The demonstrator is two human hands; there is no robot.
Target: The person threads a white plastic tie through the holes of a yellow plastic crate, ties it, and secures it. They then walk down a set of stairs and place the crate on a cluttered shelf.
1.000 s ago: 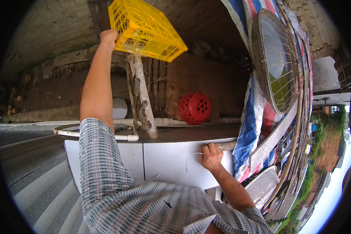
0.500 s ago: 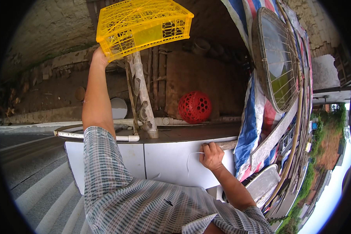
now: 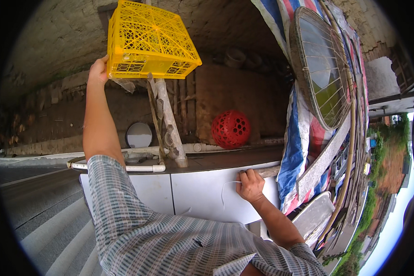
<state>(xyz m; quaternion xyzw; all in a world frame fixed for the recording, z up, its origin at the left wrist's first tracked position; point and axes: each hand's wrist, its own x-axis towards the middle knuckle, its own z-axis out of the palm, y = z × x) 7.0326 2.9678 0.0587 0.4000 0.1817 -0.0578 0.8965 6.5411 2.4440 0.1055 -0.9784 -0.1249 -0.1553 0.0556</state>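
Observation:
A yellow plastic crate (image 3: 154, 39) with lattice sides is at the far left, over the top of a pale wooden post (image 3: 169, 122). My left hand (image 3: 99, 70) grips the crate by its near left corner, arm stretched far out; part of the fingers is hidden behind it. My right hand (image 3: 250, 185) is closed around the end of a wooden pole (image 3: 267, 171), above white panels (image 3: 216, 188). A thin white string (image 3: 223, 198) hangs beside that hand.
Beyond the panels, a red perforated plastic basket (image 3: 231, 129) sits on a brown board (image 3: 221, 96). A round basin (image 3: 139, 135) stands left of the post. White pipe (image 3: 140, 169) runs along the ledge. At right are striped tarpaulin (image 3: 290, 152) and a wire-fronted round frame (image 3: 322, 69).
My left hand has swung a little left and farther out with the crate, which has turned to show more of its lattice face. The right hand stays on the pole.

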